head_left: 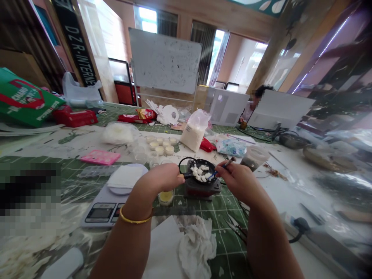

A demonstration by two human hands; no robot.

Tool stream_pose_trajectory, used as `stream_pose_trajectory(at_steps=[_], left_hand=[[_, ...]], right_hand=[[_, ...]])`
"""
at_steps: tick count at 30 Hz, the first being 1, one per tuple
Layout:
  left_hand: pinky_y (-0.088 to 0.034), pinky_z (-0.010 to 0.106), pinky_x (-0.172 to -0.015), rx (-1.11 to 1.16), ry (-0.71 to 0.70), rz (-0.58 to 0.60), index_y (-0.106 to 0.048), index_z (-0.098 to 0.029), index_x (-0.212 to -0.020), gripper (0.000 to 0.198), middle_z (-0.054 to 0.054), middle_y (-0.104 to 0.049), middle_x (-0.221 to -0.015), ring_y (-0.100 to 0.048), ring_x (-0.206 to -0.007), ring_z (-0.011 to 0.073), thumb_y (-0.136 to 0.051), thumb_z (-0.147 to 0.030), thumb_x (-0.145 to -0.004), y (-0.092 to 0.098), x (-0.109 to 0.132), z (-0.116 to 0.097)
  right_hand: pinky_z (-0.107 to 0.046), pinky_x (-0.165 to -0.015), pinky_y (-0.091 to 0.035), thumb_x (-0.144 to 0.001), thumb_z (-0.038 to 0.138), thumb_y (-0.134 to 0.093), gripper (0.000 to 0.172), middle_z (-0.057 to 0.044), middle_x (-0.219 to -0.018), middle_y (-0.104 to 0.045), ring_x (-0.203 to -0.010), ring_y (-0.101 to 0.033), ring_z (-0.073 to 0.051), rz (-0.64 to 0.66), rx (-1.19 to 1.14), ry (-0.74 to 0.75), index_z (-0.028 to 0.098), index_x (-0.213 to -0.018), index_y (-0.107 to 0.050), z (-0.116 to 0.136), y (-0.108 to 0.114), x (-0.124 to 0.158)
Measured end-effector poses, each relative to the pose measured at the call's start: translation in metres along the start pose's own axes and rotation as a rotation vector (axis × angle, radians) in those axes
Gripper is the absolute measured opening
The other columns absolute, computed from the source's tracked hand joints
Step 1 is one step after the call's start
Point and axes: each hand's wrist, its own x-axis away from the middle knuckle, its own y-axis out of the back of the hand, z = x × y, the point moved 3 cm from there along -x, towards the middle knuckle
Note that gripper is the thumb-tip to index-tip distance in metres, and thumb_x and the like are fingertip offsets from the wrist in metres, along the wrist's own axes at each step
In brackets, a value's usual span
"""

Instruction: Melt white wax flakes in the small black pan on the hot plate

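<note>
My left hand [165, 177] is closed round the handle of a small black frying pan [215, 167], which sits on a compact hot plate [200, 190]. White chunks [201, 171], perhaps wax, lie in the pan. Between the fingers of my right hand [236, 176] is a thin blue stick [222, 167] with a dark end, its lower tip down among the chunks. Beside my left wrist stands a kitchen scale [101, 211] with a white sheet [126, 176] on top. A small cup with yellowish contents [166, 197] is just below my left hand.
Crumpled tissue [199, 244] and scissors [235, 224] lie near me. Behind the pan are several small filled cups [159, 150] and a bag of white granules [194, 131]. A power strip [316, 240] lies at right. A person [255, 100] sits behind monitors.
</note>
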Motion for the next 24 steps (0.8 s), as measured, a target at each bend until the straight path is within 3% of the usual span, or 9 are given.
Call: stream_pose_trajectory(at_steps=[7, 12, 24], left_hand=[[-0.026, 0.024, -0.044, -0.009, 0.006, -0.009, -0.054, -0.016, -0.059, 0.036, 0.005, -0.057, -0.06, -0.043, -0.047, 0.0117, -0.038, -0.046, -0.072, 0.001, 0.001, -0.001], [-0.026, 0.024, -0.043, 0.017, 0.007, -0.008, -0.055, -0.015, -0.06, 0.037, 0.005, -0.056, -0.059, -0.044, -0.047, 0.0115, -0.037, -0.046, -0.072, 0.0, 0.002, 0.0], [-0.028, 0.027, -0.044, 0.002, -0.002, -0.025, -0.058, -0.015, -0.063, 0.041, 0.007, -0.058, -0.06, -0.046, -0.049, 0.0152, -0.035, -0.048, -0.072, -0.001, 0.001, -0.001]], right_hand=[[-0.025, -0.065, -0.037, -0.082, 0.036, -0.04, 0.031, -0.004, -0.079, -0.066, -0.073, -0.059, -0.016, -0.136, -0.024, -0.042, 0.02, -0.074, -0.065, -0.004, 0.003, -0.002], [-0.026, -0.062, -0.036, -0.082, 0.035, -0.038, 0.034, -0.006, -0.074, -0.066, -0.071, -0.059, -0.018, -0.045, 0.058, -0.058, 0.019, -0.071, -0.065, -0.005, -0.005, -0.007], [-0.026, -0.062, -0.036, -0.083, 0.034, -0.037, 0.032, -0.004, -0.073, -0.066, -0.071, -0.06, -0.018, -0.011, 0.044, -0.023, 0.02, -0.074, -0.065, -0.003, -0.011, -0.01]])
